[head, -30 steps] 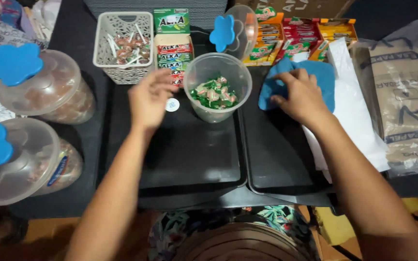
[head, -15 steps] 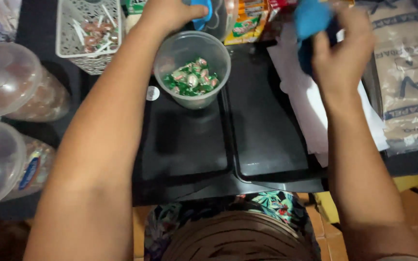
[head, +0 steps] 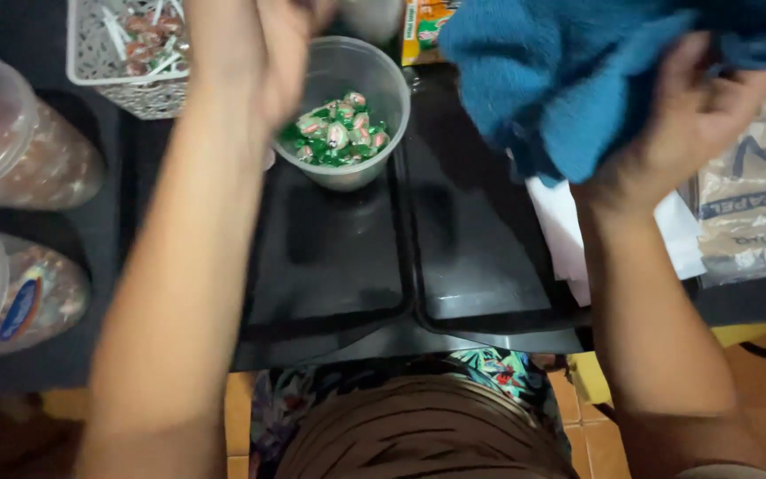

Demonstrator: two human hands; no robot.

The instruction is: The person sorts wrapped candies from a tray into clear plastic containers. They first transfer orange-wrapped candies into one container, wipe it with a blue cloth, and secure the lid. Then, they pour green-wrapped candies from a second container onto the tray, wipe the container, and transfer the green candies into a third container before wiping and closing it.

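Blue towel cloth (head: 578,80) hangs bunched in my right hand (head: 684,133), whose fingers are closed around it, above the right black plastic tray (head: 480,266). My left hand (head: 268,53) is raised over the clear plastic cup of green-wrapped candies (head: 340,133); I cannot tell if it is wide or narrow. The cup stands on the left black tray (head: 330,266). A white mesh basket (head: 126,53) and round clear jars (head: 19,151) lie on the dark worktop (head: 108,293) to the left.

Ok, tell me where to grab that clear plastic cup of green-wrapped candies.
Grip the clear plastic cup around its bare lower wall from the near side. It stands upright and open-topped on the black tray, and the left hand crowds its far rim.
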